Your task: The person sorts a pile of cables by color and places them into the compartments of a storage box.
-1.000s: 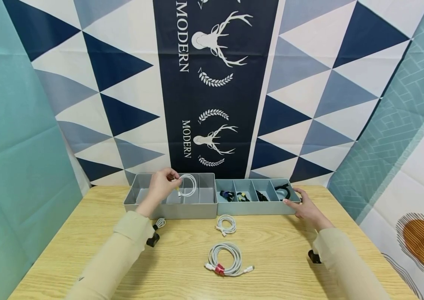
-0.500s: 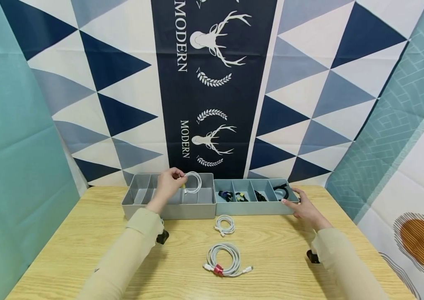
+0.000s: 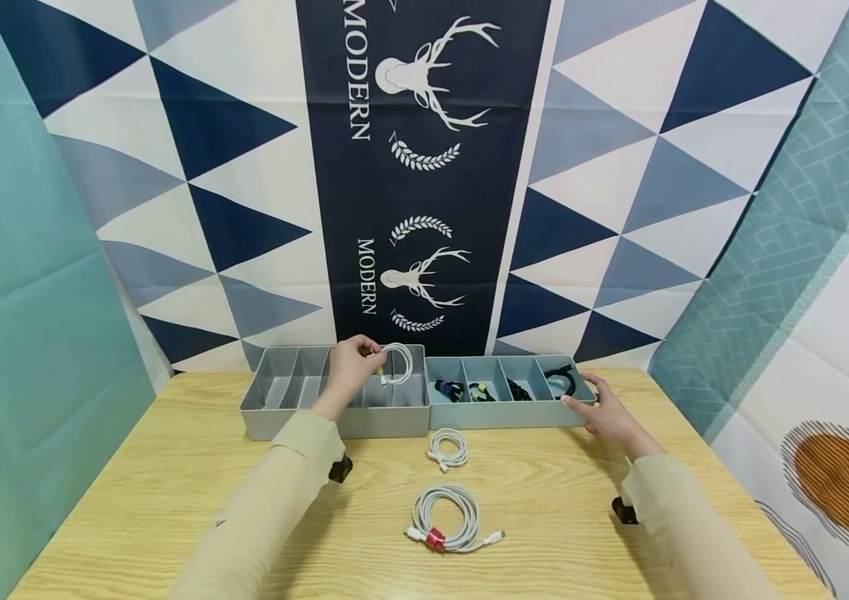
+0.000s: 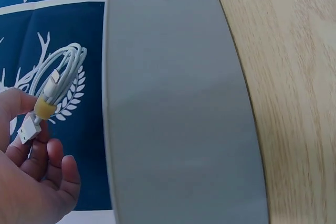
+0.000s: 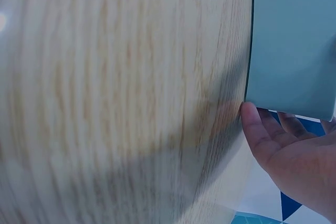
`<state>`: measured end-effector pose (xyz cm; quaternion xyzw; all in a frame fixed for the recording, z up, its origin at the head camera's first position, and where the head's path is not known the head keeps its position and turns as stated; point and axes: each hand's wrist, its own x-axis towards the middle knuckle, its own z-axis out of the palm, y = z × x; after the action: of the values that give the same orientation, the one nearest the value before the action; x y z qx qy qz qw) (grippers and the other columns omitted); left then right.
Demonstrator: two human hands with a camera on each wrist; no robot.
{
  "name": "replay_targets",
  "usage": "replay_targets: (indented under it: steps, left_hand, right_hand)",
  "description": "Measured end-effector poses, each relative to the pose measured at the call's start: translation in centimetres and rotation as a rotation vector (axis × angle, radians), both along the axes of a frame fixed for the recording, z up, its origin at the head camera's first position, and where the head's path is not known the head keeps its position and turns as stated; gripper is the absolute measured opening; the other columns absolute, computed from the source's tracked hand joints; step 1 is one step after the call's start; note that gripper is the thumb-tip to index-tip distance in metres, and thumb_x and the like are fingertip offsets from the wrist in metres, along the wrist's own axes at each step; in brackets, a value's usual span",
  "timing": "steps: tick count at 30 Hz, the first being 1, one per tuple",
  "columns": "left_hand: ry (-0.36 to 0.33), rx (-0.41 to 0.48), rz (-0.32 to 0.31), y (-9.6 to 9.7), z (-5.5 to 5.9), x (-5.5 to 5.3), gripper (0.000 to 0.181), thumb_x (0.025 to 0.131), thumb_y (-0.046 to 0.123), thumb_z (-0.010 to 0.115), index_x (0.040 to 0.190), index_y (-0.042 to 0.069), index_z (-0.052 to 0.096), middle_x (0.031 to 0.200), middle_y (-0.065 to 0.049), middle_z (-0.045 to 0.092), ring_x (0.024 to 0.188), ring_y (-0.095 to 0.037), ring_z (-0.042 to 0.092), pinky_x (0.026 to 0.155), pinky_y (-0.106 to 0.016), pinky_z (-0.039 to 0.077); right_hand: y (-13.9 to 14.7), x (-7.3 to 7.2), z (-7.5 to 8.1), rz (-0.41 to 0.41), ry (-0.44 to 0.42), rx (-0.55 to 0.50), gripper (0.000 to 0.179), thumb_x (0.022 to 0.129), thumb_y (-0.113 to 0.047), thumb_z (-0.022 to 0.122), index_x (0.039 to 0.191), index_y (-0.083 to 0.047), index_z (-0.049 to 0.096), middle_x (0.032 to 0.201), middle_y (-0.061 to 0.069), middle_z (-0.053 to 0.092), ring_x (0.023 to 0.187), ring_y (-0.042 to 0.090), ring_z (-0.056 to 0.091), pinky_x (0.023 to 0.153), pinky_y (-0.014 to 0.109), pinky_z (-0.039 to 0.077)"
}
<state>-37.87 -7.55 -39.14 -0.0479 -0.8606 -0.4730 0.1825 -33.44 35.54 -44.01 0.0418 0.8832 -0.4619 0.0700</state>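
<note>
My left hand (image 3: pixel 352 367) pinches a coiled white charging cable (image 3: pixel 397 365) over the grey divided box (image 3: pixel 387 423). In the left wrist view a yellow tie (image 4: pixel 45 108) binds the coil, and a USB plug (image 4: pixel 29 129) sticks out by the fingertips. My right hand (image 3: pixel 610 415) holds the right end of the blue divided box (image 3: pixel 502 415), thumb at its front corner and fingers at its end. Dark cable bundles (image 3: pixel 448 389) lie in the blue box's compartments. The visible compartments of the grey box hold nothing I can make out; the left arm hides part of it.
A small coiled white cable (image 3: pixel 448 450) lies on the wooden table (image 3: pixel 544 517) before the boxes. Nearer to me is a larger white cable coil (image 3: pixel 454 517) with a red tie (image 3: pixel 435 539). A patterned cloth (image 3: pixel 424 183) hangs behind the boxes.
My left hand has carried the yellow-tied cable rightward over the grey box. The left sleeve now hides the small white cable seen earlier in front of that box. The right hand stays at the blue box.
</note>
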Motion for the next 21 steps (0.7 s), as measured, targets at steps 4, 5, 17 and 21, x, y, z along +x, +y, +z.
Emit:
replay_targets:
  steps: [4, 5, 17, 21]
  left_hand:
    - [-0.02, 0.002, 0.002, 0.4, -0.5, -0.3, 0.01, 0.078, 0.014, 0.073, 0.076, 0.007, 0.066, 0.071, -0.002, 0.06, 0.068, -0.017, 0.053, 0.063, -0.027, 0.042]
    - [-0.027, 0.006, 0.0, 0.5, -0.7, -0.4, 0.011, 0.078, 0.015, 0.073, 0.076, 0.007, 0.066, 0.072, -0.002, 0.06, 0.068, -0.017, 0.053, 0.062, -0.027, 0.042]
    - [-0.034, 0.014, 0.024, 1.3, -2.0, -0.7, 0.016, 0.077, 0.019, 0.076, 0.077, 0.007, 0.066, 0.074, -0.003, 0.065, 0.066, -0.017, 0.057, 0.059, -0.027, 0.043]
    - [-0.007, -0.016, 0.034, 1.7, -2.1, -0.7, 0.018, 0.076, 0.019, 0.078, 0.078, 0.007, 0.065, 0.071, -0.002, 0.063, 0.063, -0.015, 0.056, 0.057, -0.026, 0.043]
  right_hand:
    - [0.0, 0.0, 0.0, 0.002, 0.004, 0.005, 0.092, 0.09, -0.049, 0.057, 0.151, -0.009, 0.0, 0.139, 0.032, 0.025, 0.103, 0.033, 0.046, 0.085, 0.044, 0.046]
    - [-0.1, 0.0, 0.0, 0.002, 0.003, 0.004, 0.093, 0.09, -0.049, 0.057, 0.151, -0.009, 0.0, 0.14, 0.032, 0.025, 0.104, 0.033, 0.046, 0.086, 0.045, 0.046]
    - [-0.1, 0.1, 0.0, 0.005, 0.009, -0.004, 0.094, 0.089, -0.051, 0.057, 0.151, -0.01, 0.0, 0.141, 0.032, 0.024, 0.108, 0.034, 0.046, 0.089, 0.049, 0.046]
    - [0.0, 0.0, -0.1, 0.003, 0.011, -0.006, 0.093, 0.089, -0.05, 0.058, 0.151, -0.01, 0.0, 0.14, 0.031, 0.026, 0.108, 0.034, 0.046, 0.089, 0.05, 0.046]
